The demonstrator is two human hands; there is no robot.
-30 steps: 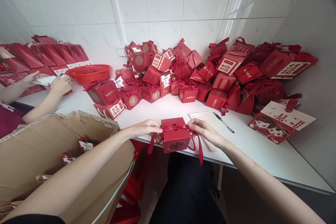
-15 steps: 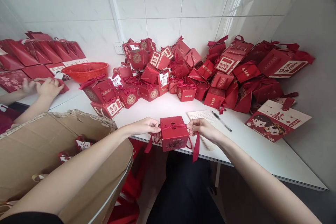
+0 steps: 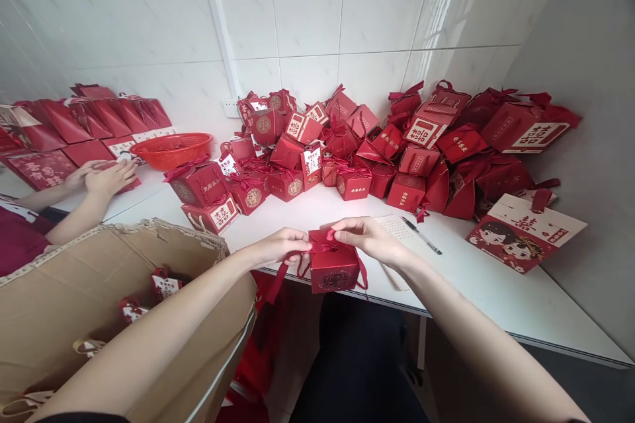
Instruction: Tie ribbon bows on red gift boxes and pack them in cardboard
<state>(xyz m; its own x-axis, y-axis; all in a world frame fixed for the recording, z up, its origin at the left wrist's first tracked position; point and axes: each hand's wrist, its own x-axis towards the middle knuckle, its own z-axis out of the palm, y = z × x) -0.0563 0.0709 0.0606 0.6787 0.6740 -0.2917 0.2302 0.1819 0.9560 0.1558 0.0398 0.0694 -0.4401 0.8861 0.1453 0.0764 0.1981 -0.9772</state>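
A small red gift box [image 3: 335, 274] with a dark round emblem on its front sits at the table's near edge. Across its top runs a dark red ribbon [image 3: 323, 248]. My left hand [image 3: 288, 246] pinches the ribbon at the box's left side, and a loose tail hangs below that hand. Over the top of the box, my right hand [image 3: 364, 238] pinches another part of the ribbon close to the middle. Twisted red cord handles show at both sides of the box. My right fingers partly hide the ribbon's centre.
Many red gift boxes [image 3: 354, 184] are heaped along the wall. A written notebook [image 3: 397, 228], a pen [image 3: 421, 235] and a flat printed box [image 3: 526, 231] lie to the right. At left stand a cardboard carton [image 3: 198, 238], a red basket [image 3: 173, 153] and a co-worker's hands [image 3: 112, 177].
My right hand has moved from the box's right side up and inward over its top, bringing its ribbon end along. My left hand stays at the left side. The view has shifted slightly.
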